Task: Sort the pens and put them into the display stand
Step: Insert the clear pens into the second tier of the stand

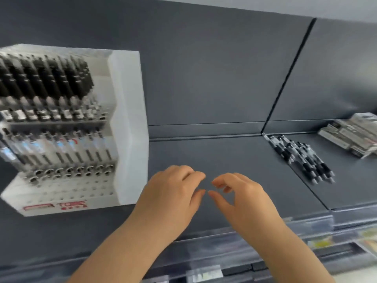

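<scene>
A white tiered display stand stands at the left of the dark grey shelf. Its upper tiers hold rows of black and clear pens; the lowest tier shows several bare holes. A loose pile of black-and-clear pens lies on the shelf to the right, past a seam. My left hand and my right hand hover side by side over the shelf's middle, fingers loosely curled, fingertips almost meeting, holding nothing. The view is blurred.
Flat grey pen boxes are stacked at the far right of the shelf. A clear plastic price rail runs along the shelf's front edge, with more goods on the shelf below. A grey back panel rises behind the shelf.
</scene>
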Motion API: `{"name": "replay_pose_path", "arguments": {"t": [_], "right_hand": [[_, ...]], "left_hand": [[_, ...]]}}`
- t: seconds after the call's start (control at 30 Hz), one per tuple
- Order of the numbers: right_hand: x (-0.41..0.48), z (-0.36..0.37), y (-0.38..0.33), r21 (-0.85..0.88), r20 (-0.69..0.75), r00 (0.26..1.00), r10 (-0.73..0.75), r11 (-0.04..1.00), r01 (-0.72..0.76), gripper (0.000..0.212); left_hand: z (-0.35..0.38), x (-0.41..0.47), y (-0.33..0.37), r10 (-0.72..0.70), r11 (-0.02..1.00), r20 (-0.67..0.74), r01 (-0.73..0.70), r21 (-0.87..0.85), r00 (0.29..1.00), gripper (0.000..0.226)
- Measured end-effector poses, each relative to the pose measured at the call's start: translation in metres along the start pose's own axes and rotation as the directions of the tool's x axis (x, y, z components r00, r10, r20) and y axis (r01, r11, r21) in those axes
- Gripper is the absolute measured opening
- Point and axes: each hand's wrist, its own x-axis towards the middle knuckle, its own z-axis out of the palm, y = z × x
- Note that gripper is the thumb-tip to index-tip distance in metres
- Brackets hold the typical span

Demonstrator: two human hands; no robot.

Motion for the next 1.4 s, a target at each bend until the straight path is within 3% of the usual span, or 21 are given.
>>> {"name": "replay_pose_path", "arguments": {"t": [0.27,0.4,0.63,0.73,0.93,1.13,1.27,1.4], "right_hand": [[-0.021,-0.037,0.069,0.061,0.031,0.999,0.028,0.998,-0.030,0.021],[-0.023,-0.035,0.081,0.089,0.022,0.998,0.062,0.994,-0.064,0.019],[-0.019,-0.031,0.089,0.077,0.045,0.987,0.155,0.984,-0.158,0.016],[-0.013,-0.032,0.100,0.085,-0.014,0.981,0.192,0.978,-0.190,0.014],[-0.004,-0.032,0.127,0.092,0.024,0.986,0.165,0.982,-0.167,0.013],[0.022,-0.061,0.202,0.094,0.016,0.992,0.126,0.987,-0.127,0.011],[0.043,-0.096,0.271,0.067,0.032,0.996,0.088,0.994,-0.090,0.006],[0.065,-0.124,0.336,0.012,0.054,0.985,0.165,0.986,-0.166,0.004]], "left_hand": [[0.031,0.017,0.067,-0.078,0.997,-0.003,0.078,0.002,0.997,0.035],[0.040,0.017,0.069,-0.082,0.996,0.006,0.081,0.044,0.997,0.029],[0.054,0.031,0.056,-0.122,0.992,0.057,0.123,-0.001,0.991,0.037],[0.064,0.044,0.057,-0.119,0.992,0.078,0.121,-0.025,0.990,0.036],[0.089,0.064,0.069,-0.169,0.985,0.119,0.172,-0.018,0.978,0.036],[0.128,0.097,0.114,-0.229,0.973,0.125,0.232,-0.009,0.965,0.036],[0.159,0.130,0.166,-0.343,0.932,0.135,0.355,-0.073,0.930,0.039],[0.191,0.162,0.210,-0.390,0.903,0.145,0.408,-0.137,0.910,0.041]]}}
